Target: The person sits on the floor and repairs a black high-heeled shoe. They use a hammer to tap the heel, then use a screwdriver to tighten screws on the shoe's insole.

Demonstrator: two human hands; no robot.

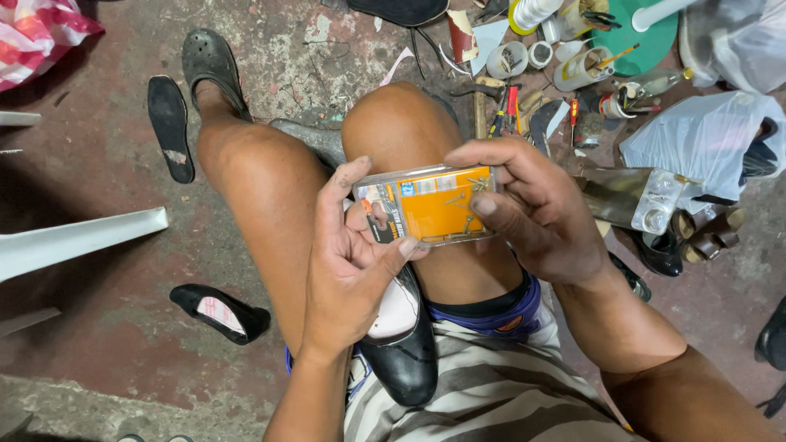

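concrete floor (123,344); fingers (483,205) around nail box (430,205)

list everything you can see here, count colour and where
clear plastic box: 1, orange card and small nails inside, held over the knees
black shoe: 1, pale insole, on the lap
black flat shoe: 1, floor, lower left
black insole: 1, floor, upper left
grey clog: 1, on the foot, top left
heeled shoes: several, dark and brown, right edge
white plastic bag: 1, right
pots and tubs: several, white, top right
hand tools: several, red and black handles, beyond the knees
left hand: 1, grips the box's lower left
right hand: 1, grips the box's right end
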